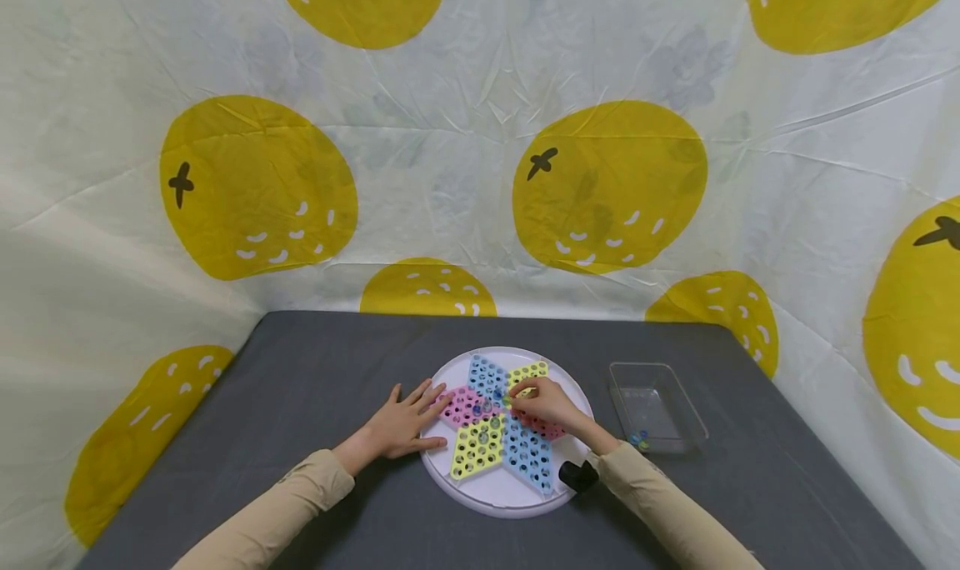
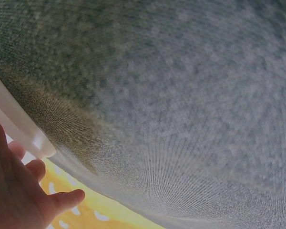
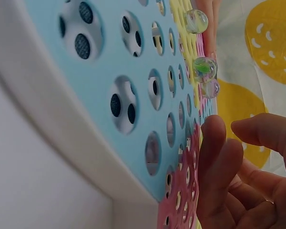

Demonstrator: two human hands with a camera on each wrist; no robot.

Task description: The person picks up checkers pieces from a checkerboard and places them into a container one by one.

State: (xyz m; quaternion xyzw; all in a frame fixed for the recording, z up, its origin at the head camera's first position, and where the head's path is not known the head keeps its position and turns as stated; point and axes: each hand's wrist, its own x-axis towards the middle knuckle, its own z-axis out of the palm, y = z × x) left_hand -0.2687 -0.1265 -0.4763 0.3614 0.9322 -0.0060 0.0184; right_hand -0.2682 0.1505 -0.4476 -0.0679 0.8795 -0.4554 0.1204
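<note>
Marbles (image 3: 205, 69) near the middle of the holed board (image 1: 487, 493): likely hard, slippery, best pinched round their sides. Right hand (image 1: 550, 403), thumb and fingertips apart; left hand (image 1: 401, 424), fingers spread at left edge.

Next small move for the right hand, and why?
Probably move the right hand over to the clear rectangular plastic tray for another marble. The right wrist view shows no marble between its fingertips, small round blue and green glassy marbles lie in the tray's near-left corner, and the round white board still has bare holes.
</note>
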